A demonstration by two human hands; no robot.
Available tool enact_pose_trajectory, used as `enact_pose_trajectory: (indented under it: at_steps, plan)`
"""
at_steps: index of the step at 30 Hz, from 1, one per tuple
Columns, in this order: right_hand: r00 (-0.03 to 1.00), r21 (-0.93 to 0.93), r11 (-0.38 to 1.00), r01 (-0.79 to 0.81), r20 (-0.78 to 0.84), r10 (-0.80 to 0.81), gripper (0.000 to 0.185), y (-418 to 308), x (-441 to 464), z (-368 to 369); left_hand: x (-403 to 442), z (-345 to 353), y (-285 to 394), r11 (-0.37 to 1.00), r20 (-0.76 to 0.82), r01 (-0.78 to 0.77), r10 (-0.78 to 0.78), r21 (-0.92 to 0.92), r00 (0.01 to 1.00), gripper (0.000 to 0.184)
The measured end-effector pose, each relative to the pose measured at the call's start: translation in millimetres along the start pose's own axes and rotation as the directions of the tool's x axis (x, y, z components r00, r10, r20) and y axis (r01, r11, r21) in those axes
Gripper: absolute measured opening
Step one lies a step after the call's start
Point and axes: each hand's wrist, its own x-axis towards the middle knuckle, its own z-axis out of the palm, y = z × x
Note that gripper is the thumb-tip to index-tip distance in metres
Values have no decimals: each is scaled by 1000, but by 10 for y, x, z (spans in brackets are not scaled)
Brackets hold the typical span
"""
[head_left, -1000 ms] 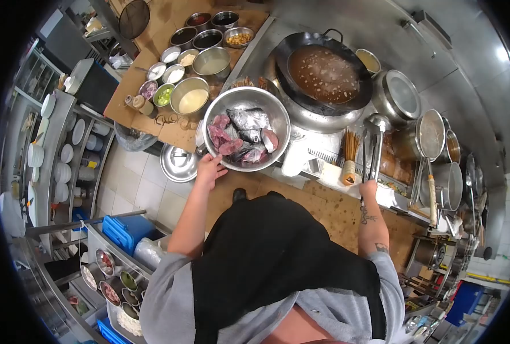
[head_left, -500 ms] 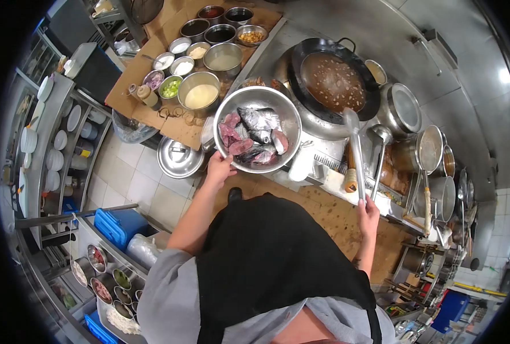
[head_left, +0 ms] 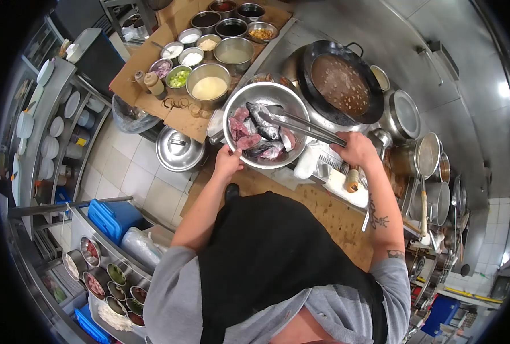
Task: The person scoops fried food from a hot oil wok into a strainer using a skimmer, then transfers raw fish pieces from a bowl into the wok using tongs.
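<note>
A steel bowl (head_left: 298, 109) holds a dark-skinned fish head (head_left: 260, 119) and several raw reddish fish pieces (head_left: 248, 141). My left hand (head_left: 228, 162) grips the bowl's near-left rim, thumb at the edge. From the right, my right hand (head_left: 355, 150) is closed around long metal tongs (head_left: 312, 131). Their tips reach inside the bowl beside the fish head; whether they pinch it I cannot tell. Just beyond the bowl to the right sits a black wok (head_left: 375, 103) of brown bubbling liquid (head_left: 341, 86).
Several seasoning bowls (head_left: 210, 86) stand on cardboard (head_left: 143, 94) at the upper left. A lidded pot (head_left: 179, 150) is below them. Right of the wok are a ladle (head_left: 382, 137), a lidded steel pot (head_left: 405, 114) and a strainer (head_left: 427, 153). A white cloth (head_left: 306, 163) lies at the stove's edge.
My right hand has moved up and left with the tongs, swinging their tips from the wok's edge into the bowl. The bowl, held in my left hand, appears slightly further right.
</note>
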Motion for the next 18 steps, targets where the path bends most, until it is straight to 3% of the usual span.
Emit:
enact_pose_trajectory:
  at_steps: [3,7,8,15,18]
  plan:
    - [997,-26,997,74,8,-74,44,71,69,-117,7,1,-11,1000,-18,10,-10,12,1000,21]
    - [991,-5,997,76,113,-75,43,10,187,-177,13,-1,-14,1000,-4,10,-9,23,1000,22]
    - [995,-23,998,63,73,-61,43,-37,213,-115,20,1,-30,1000,0,5,-5,27,1000,21]
    - [985,326,937,126,68,-156,37,203,75,142,-16,-15,10,1000,-10,-1,1,-6,1000,18]
    - [998,500,866,28,34,-52,41,531,-156,108,-27,3,24,1000,-9,-14,14,-4,1000,16]
